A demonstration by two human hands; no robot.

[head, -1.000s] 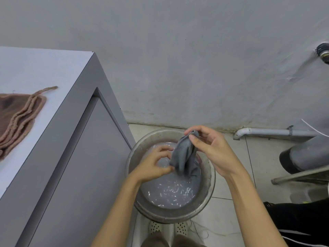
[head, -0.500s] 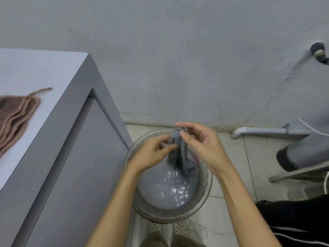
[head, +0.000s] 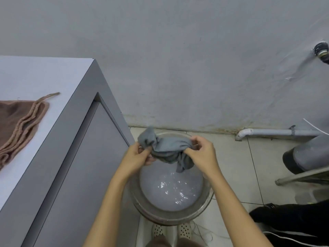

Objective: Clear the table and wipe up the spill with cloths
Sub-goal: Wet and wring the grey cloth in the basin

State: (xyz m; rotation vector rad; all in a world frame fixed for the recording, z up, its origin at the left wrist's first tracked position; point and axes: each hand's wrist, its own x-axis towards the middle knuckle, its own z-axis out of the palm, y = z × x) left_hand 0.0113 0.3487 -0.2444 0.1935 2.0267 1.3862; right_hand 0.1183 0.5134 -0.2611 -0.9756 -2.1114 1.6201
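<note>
A big grey wall [head: 178,59] fills the back. It looks rough and has stains near the bottom. On the left stands a table [head: 35,77] with a smooth, flat, pale top and plain grey sides. A brown cloth [head: 16,125] lies flat on the table top. It looks soft, and its edges sit in thin folded layers.

The floor [head: 235,157] is made of pale shiny tiles. A white pipe [head: 277,132] runs along the bottom of the wall. A round metal bowl [head: 169,215] sits on the floor, just beside the table. It holds cloudy grey water [head: 170,189] with little bright sparkles on top.

Over the bowl hangs a grey cloth [head: 167,147], stretched between two hands. It looks wet and bunched up, with one corner drooping toward the water. The left hand [head: 137,157] is curled tight around one end of the grey cloth. The right hand [head: 201,154] is curled around the other end. Below the bowl peek two white shoes [head: 170,230] with small holes.
</note>
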